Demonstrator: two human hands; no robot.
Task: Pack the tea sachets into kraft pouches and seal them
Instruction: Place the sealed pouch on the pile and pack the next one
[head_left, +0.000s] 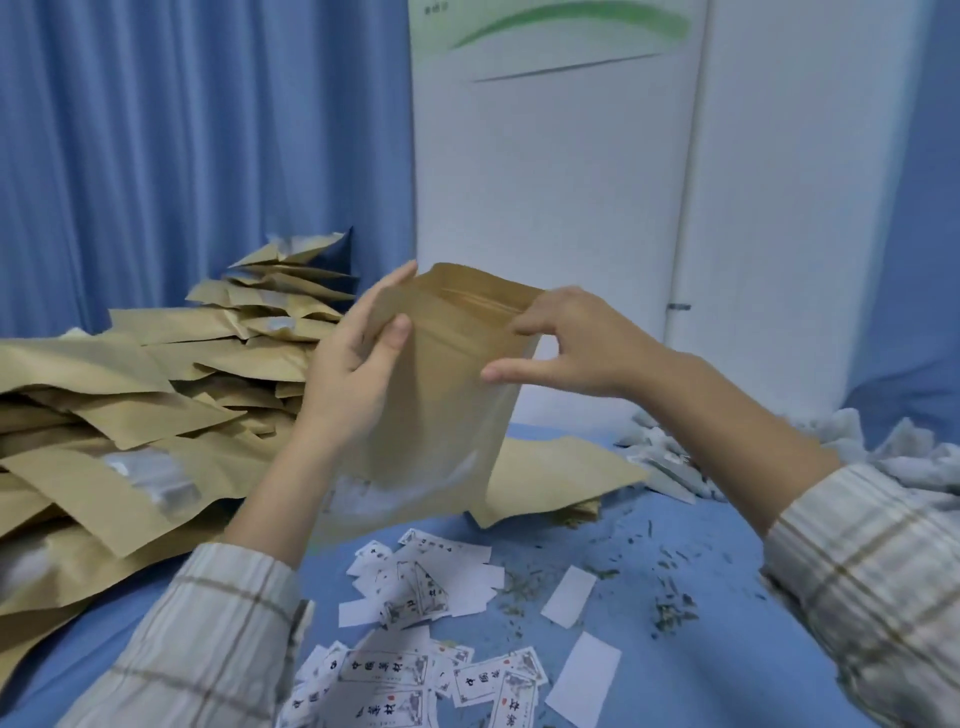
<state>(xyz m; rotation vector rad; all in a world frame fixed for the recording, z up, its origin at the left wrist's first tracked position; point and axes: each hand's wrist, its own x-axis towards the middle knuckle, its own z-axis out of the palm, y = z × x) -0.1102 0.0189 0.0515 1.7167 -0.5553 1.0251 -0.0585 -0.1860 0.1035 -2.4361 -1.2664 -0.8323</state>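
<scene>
A kraft pouch (441, 395) with a clear window near its bottom is held upright above the blue table, its mouth open at the top. My left hand (358, 358) grips the pouch's left edge, thumb on the front and fingers behind. My right hand (566, 343) pinches the right side of the mouth by the zip strip. White tea sachets (670, 467) lie in a heap at the right. What is inside the pouch is hidden.
A big pile of kraft pouches (130, 415) fills the left side. Another flat pouch (550, 473) lies behind the held one. Printed paper labels (415, 665) and loose tea crumbs (670, 608) are scattered on the blue tabletop (727, 649). A white cabinet (550, 182) stands behind.
</scene>
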